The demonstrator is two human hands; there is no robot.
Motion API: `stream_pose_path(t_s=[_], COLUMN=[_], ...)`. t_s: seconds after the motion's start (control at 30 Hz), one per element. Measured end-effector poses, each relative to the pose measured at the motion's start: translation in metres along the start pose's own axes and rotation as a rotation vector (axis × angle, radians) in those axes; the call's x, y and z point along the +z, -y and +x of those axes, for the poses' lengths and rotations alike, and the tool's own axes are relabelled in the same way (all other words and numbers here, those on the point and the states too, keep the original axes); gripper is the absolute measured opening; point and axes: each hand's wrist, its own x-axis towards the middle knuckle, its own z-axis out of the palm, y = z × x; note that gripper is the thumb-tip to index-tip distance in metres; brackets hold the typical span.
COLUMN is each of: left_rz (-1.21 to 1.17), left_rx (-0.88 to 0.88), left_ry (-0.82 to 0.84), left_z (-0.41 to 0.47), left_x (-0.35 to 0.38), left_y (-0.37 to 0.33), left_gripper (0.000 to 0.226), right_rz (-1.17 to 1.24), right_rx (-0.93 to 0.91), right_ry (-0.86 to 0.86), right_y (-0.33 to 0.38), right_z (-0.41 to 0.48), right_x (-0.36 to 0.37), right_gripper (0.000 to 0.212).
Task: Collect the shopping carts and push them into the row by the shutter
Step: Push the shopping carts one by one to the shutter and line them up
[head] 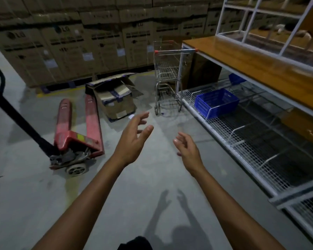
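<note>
A metal wire shopping cart [167, 74] with red handle caps stands ahead on the concrete floor, tight against the left end of a shelf unit. Its handle bar faces me. My left hand [134, 139] is stretched out in front of me, fingers spread, holding nothing. My right hand [187, 150] is raised beside it, fingers loosely apart and empty. Both hands are well short of the cart and touch nothing. No shutter or row of carts is in view.
A red pallet jack [76, 130] lies on the floor to the left, its black handle [11, 109] slanting toward me. A crushed cardboard box [114, 98] sits beyond it. Stacked cartons [65, 47] form the back wall. The shelf unit [257, 69] with a blue crate [216, 102] runs along the right.
</note>
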Motion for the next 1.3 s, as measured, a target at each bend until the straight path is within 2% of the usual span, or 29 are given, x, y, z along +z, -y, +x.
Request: stream_pose_path(t_s=[0.2, 0.33, 0.47, 0.57, 0.67, 0.77, 0.9, 1.03, 1.13, 1.3], left_rz=[-0.063, -0.054, -0.088, -0.063, -0.015, 0.011, 0.069, 0.101, 0.097, 0.1], left_rx=[0.187, 0.186, 0.057, -0.067, -0.208, -0.329, -0.453, -0.478, -0.453, -0.26], left_ry=[-0.083, -0.083, -0.048, 0.01, 0.09, 0.184, 0.265, 0.297, 0.268, 0.135], left_z=[0.123, 0.222, 0.333, 0.408, 0.469, 0.519, 0.581, 0.66, 0.734, 0.862], left_x=[0.004, 0.017, 0.038, 0.061, 0.085, 0.108, 0.138, 0.165, 0.18, 0.184], left_y=[0.015, 0.072, 0.136, 0.183, 0.229, 0.279, 0.345, 0.383, 0.39, 0.354], left_gripper=[0.074, 0.075, 0.065, 0.061, 0.047, 0.038, 0.054, 0.047, 0.05, 0.081], right_rz=[-0.107, -0.156, -0.169, -0.153, -0.096, -0.044, 0.016, 0.038, 0.033, -0.054], right_rx=[0.165, 0.16, 0.096, -0.039, -0.174, -0.291, -0.365, -0.385, -0.334, -0.166], right_ry=[0.029, 0.028, 0.02, 0.015, -0.005, -0.005, 0.006, 0.009, 0.004, 0.047], right_y=[-0.067, -0.086, -0.063, -0.015, 0.04, 0.075, 0.087, 0.07, 0.049, 0.006], right_z=[0.144, 0.254, 0.362, 0.428, 0.475, 0.517, 0.585, 0.682, 0.767, 0.902], right_x=[0.004, 0.008, 0.01, 0.012, 0.01, 0.004, -0.008, -0.025, -0.039, -0.057], right_gripper=[0.057, 0.05, 0.051, 0.052, 0.063, 0.06, 0.066, 0.064, 0.068, 0.053])
